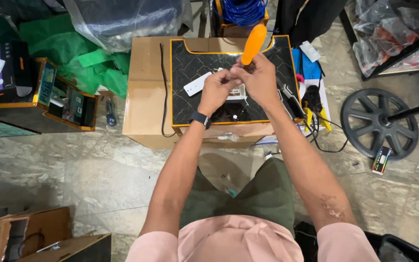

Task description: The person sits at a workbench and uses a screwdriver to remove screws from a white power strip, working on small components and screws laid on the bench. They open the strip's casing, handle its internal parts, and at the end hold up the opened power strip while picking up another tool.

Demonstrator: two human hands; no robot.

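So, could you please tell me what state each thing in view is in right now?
orange-handled tool: gripped in right hand, handle pointing away.
left hand: fingertips pinched against the right hand.
black marble-pattern board: flat on the cardboard box.
white strip: lying on the board.
black wheel-shaped base: flat on the floor.
brown carton: open.

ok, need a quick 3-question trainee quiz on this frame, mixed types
1. True or false: the right hand holds an orange-handled tool.
2. The left hand wears on its wrist: A) a glove B) a dark watch C) nothing
3. What surface lies under the hands?

Key
1. True.
2. B.
3. A black marble-patterned slab with an orange edge, on a cardboard box.
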